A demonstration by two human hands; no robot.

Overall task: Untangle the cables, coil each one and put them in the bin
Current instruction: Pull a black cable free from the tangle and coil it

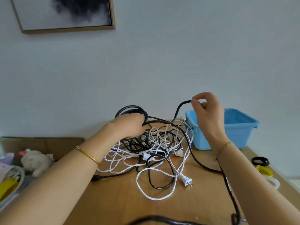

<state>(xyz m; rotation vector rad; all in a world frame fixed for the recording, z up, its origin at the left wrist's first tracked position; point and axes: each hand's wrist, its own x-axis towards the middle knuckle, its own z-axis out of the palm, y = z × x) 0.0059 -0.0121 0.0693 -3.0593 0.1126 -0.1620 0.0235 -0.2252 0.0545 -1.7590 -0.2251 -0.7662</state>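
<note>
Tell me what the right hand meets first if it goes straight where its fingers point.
The right hand pinches the cable; going left, it probably meets the coil in the left hand; depth unclear.

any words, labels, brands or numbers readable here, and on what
No text can be read in this view.
blue bin: no label shows.
white plug: no legible marking.
black cable: no print visible.
pale packet at the left edge: too blurred to read.
</note>
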